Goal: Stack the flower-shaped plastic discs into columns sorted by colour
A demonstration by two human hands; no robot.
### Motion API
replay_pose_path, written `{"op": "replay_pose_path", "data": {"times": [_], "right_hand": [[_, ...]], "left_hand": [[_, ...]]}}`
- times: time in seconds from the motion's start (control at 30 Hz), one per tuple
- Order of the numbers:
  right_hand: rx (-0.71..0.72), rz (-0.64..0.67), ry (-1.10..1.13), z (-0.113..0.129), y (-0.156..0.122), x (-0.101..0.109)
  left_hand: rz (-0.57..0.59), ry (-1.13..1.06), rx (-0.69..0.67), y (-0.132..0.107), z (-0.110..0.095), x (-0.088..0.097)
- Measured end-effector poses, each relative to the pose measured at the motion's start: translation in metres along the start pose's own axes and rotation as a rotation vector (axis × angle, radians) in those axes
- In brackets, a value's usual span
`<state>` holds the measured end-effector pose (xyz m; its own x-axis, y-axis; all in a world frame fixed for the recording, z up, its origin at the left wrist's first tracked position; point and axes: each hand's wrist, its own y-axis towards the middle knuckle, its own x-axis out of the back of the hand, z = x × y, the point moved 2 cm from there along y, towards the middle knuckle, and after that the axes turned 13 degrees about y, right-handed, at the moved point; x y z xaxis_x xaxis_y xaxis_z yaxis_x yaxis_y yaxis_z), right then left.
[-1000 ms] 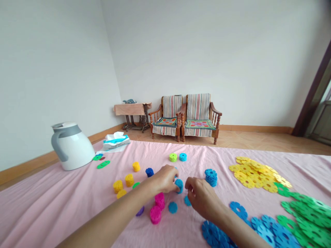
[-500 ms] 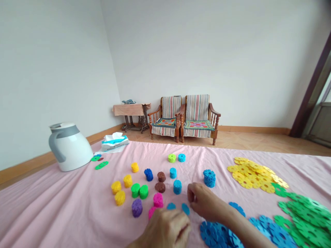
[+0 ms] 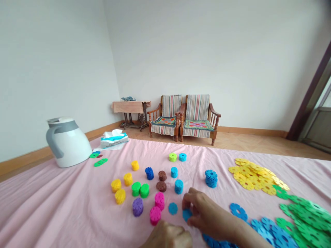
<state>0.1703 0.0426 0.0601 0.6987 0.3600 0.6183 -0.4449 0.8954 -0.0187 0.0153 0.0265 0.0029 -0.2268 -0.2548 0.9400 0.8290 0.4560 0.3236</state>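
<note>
At the blue snowflake disc (image 3: 186,215), my right hand (image 3: 207,215) has its thumb and fingers curled round the edges. Lower in the view is my left hand (image 3: 168,236), its fingers folded in; whatever they hold is hidden. Just beyond it stand two magenta disc stacks (image 3: 155,215). A single light blue disc (image 3: 173,208) lies flat between those stacks and my right hand. Past my right fingers is a short light blue stack (image 3: 178,186). Loose blue discs (image 3: 271,230) spread out under and beside my right forearm.
Small stacks in yellow (image 3: 120,196), green (image 3: 144,190), purple (image 3: 138,207) and brown (image 3: 161,186) dot the pink cloth (image 3: 77,206). A taller blue stack (image 3: 211,178) stands right. Yellow (image 3: 253,174) and green (image 3: 307,217) heaps lie farther right. A jug (image 3: 68,143) and tissue pack (image 3: 114,139) stand left.
My right hand has come left and nearer, onto the blue disc. My left hand has drawn back towards me, uncovering the front magenta stack and the flat blue disc.
</note>
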Motion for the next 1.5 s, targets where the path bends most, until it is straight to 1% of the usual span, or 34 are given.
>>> {"op": "replay_pose_path", "data": {"times": [0.1,0.17,0.27,0.33,0.4,0.43,0.47,0.53,0.57,0.6,0.63,0.7,0.8,0.87,1.0,1.17,1.3,1.5], "right_hand": [[0.019,-0.054,0.004,-0.003,-0.004,-0.003],[0.0,-0.095,0.039,-0.009,-0.003,-0.002],[-0.08,-0.034,0.179,-0.015,0.005,0.005],[-0.107,-0.038,0.287,-0.015,0.013,0.014],[-0.114,-0.127,0.375,-0.013,0.023,0.026],[-0.124,-0.171,0.412,-0.012,0.027,0.031],[-0.132,-0.206,0.444,-0.013,0.031,0.034],[-0.142,-0.265,0.49,-0.016,0.038,0.036],[-0.136,-0.295,0.5,-0.02,0.041,0.036],[-0.127,-0.321,0.508,-0.025,0.043,0.034],[-0.116,-0.345,0.513,-0.031,0.044,0.032],[-0.108,-0.394,0.51,-0.043,0.047,0.027],[-0.139,-0.446,0.484,-0.06,0.05,0.022],[-0.154,-0.45,0.466,-0.066,0.051,0.02],[-0.128,-0.436,0.447,-0.067,0.051,0.019],[-0.114,-0.431,0.449,-0.067,0.05,0.019],[-0.105,-0.435,0.417,-0.067,0.05,0.019],[-0.109,-0.461,0.38,-0.066,0.048,0.019]], "left_hand": [[0.006,-0.016,-0.006,0.0,0.0,-0.001],[0.013,-0.02,-0.007,-0.001,0.0,-0.004],[0.012,-0.041,0.017,-0.001,0.001,-0.008],[0.012,-0.084,0.039,0.0,0.001,-0.003],[-0.005,-0.138,0.096,0.002,0.004,0.012],[-0.033,-0.151,0.157,0.004,0.008,0.024],[-0.074,-0.144,0.24,0.005,0.014,0.037],[-0.178,-0.152,0.434,0.006,0.033,0.067],[-0.191,-0.163,0.497,0.006,0.044,0.079],[-0.17,-0.164,0.522,0.007,0.056,0.09],[-0.112,-0.149,0.516,0.008,0.067,0.097],[0.005,-0.048,0.468,0.009,0.087,0.104],[0.145,0.127,0.377,0.013,0.106,0.102],[0.188,0.178,0.319,0.016,0.11,0.098],[0.211,0.2,0.23,0.023,0.111,0.093],[0.24,0.196,0.166,0.028,0.109,0.091],[0.248,0.208,0.146,0.03,0.108,0.091],[0.242,0.179,0.159,0.032,0.108,0.088]]}}
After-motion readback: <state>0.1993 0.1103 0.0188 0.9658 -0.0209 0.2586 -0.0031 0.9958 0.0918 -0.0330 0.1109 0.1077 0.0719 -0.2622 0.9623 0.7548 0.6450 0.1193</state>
